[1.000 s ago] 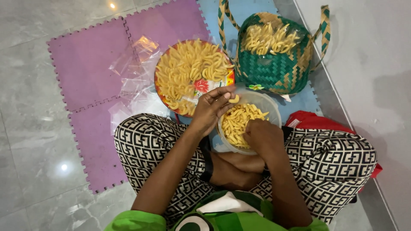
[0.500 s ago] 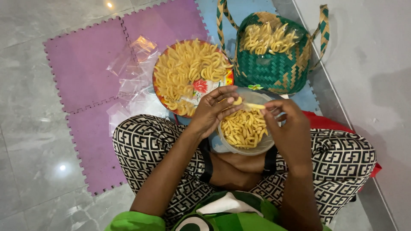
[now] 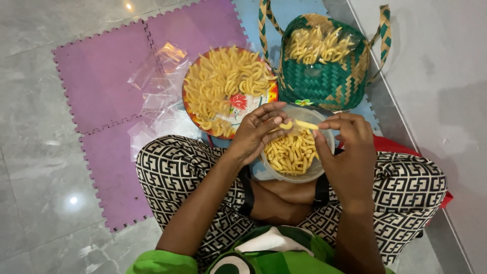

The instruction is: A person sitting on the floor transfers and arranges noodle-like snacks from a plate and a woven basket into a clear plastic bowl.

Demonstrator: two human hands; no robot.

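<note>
Here, pinched at both ends: a pale yellow snack stick [image 3: 300, 124], left hand [image 3: 258, 133] fingertips closed on one end, right hand [image 3: 350, 147] fingertips on the other, above a clear tub [image 3: 324, 161] of the same sticks in the lap. Probably light, dry, brittle; best gripped gently near the ends. Nearby: flowered plate [image 3: 249, 105], green woven basket [image 3: 324, 83], purple mats [image 3: 96, 81].
</note>
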